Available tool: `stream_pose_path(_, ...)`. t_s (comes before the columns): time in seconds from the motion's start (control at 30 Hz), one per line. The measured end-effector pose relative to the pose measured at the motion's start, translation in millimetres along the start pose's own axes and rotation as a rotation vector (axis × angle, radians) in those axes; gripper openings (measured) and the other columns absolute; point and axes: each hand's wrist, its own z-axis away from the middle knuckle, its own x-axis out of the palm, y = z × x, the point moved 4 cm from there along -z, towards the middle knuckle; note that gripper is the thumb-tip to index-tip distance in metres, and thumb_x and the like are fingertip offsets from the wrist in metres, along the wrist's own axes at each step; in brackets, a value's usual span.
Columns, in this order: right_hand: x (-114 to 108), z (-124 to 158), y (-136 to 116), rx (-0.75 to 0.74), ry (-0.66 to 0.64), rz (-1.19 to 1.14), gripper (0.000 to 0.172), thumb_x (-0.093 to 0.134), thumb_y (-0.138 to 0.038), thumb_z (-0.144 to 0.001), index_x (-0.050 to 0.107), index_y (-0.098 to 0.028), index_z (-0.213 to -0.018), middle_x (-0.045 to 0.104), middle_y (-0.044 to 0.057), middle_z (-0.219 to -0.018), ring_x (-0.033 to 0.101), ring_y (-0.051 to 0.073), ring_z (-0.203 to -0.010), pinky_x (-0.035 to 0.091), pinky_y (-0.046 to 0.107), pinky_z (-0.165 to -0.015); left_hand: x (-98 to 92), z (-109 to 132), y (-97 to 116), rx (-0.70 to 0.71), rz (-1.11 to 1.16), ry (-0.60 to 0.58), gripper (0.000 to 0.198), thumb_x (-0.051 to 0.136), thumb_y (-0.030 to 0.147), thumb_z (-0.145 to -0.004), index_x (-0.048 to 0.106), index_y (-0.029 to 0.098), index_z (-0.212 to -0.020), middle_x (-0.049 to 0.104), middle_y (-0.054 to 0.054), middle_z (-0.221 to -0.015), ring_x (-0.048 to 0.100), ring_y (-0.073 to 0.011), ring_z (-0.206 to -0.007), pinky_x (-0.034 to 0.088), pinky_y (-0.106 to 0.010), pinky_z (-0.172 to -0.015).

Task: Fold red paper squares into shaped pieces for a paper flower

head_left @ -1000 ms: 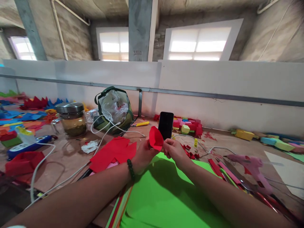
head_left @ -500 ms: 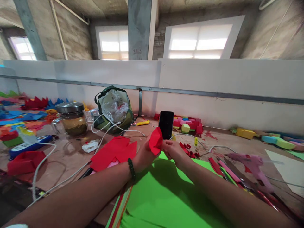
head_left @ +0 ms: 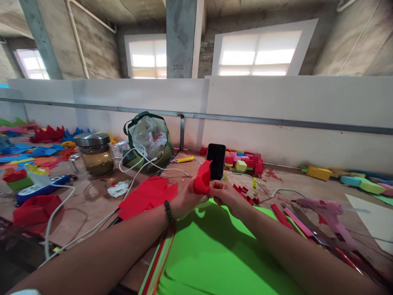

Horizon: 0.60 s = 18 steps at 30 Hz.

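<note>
A curved piece of red paper [head_left: 203, 178] is held up above the table's middle. Its left side is in my left hand [head_left: 188, 199], whose fingers are closed around it and partly hidden behind it. My right hand [head_left: 225, 196] pinches the lower right edge of the same piece between thumb and fingertips. Beneath both hands lies a stack of bright green sheets [head_left: 227, 254], with other colours showing along its left edge. More flat red sheets [head_left: 147, 196] lie left of my left hand. A dark phone [head_left: 216, 159] stands upright just behind the red piece.
On the right lie a pink glue gun [head_left: 330, 215] and coloured strips [head_left: 294, 221]. Left are a lidded glass mug [head_left: 95, 157], a power strip [head_left: 43, 189], trailing white cables and a bag [head_left: 150, 139]. Small folded paper blocks [head_left: 245, 162] and a yellow cutter [head_left: 183, 159] sit at the back.
The red paper has turned in my hands, from a wide rounded face to a narrower, more upright curve with a pointed top. Both hands stay in nearly the same place.
</note>
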Motion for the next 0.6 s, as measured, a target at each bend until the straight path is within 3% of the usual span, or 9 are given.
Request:
stream_pose_path(0.07, 0.0, 0.0, -0.8, -0.021, 0.023, -0.026, 0.026, 0.069, -0.02, -0.052, 0.052, -0.02, -0.072, 0.052, -0.008, -0.052, 0.042, 0.006, -0.045, 0.03, 0.017, -0.042, -1.1, 2.0, 0.0, -0.038, 0.043, -0.004, 0.049, 0.079, 0.028, -0.06, 0.06, 0.013, -0.103, 0.064, -0.004, -0.085, 0.056, -0.0132, -0.07, 0.046, -0.025, -0.063)
stream_pose_path(0.17, 2.3, 1.8, -1.2, -0.024, 0.014, -0.052, 0.031, 0.066, -0.02, -0.051, 0.055, -0.02, -0.08, 0.057, -0.007, -0.056, 0.044, 0.006, -0.045, 0.032, 0.018, -0.044, -1.4, 4.8, 1.1, -0.083, 0.147, -0.041, 0.052, 0.078, 0.022, -0.059, 0.058, 0.014, -0.106, 0.064, -0.004, -0.09, 0.056, -0.0137, -0.075, 0.047, -0.025, -0.067)
stream_pose_path(0.33, 5.4, 5.3, -4.3, -0.021, -0.006, -0.048, 0.023, 0.064, -0.021, -0.055, 0.057, -0.02, -0.077, 0.054, -0.008, -0.05, 0.04, 0.006, -0.04, 0.026, 0.019, -0.041, -0.7, 7.3, 6.5, -0.117, 0.248, -0.101, 0.05, 0.074, 0.019, -0.06, 0.059, 0.016, -0.107, 0.065, -0.005, -0.096, 0.059, -0.0143, -0.078, 0.048, -0.025, -0.069)
stream_pose_path(0.47, 7.3, 7.1, -7.3, -0.047, -0.033, -0.055, 0.021, 0.067, -0.018, -0.052, 0.06, -0.018, -0.073, 0.053, -0.008, -0.048, 0.039, 0.005, -0.041, 0.025, 0.019, -0.041, 3.5, 8.0, 10.3, -0.209, 0.237, -0.162, 0.068, 0.064, 0.005, -0.055, 0.055, 0.018, -0.121, 0.066, -0.002, -0.092, 0.057, -0.0099, -0.067, 0.045, -0.019, -0.058)
stream_pose_path(0.6, 6.2, 3.8, -1.7, -0.036, -0.032, -0.092, 0.016, 0.066, -0.017, -0.049, 0.058, -0.017, -0.063, 0.055, -0.005, -0.049, 0.041, 0.006, -0.042, 0.027, 0.02, -0.042, 5.8, 6.7, 13.7, -0.239, 0.275, -0.165, 0.079, 0.063, 0.003, -0.053, 0.049, 0.019, -0.129, 0.066, -0.001, -0.086, 0.056, -0.0088, -0.061, 0.041, -0.018, -0.054)
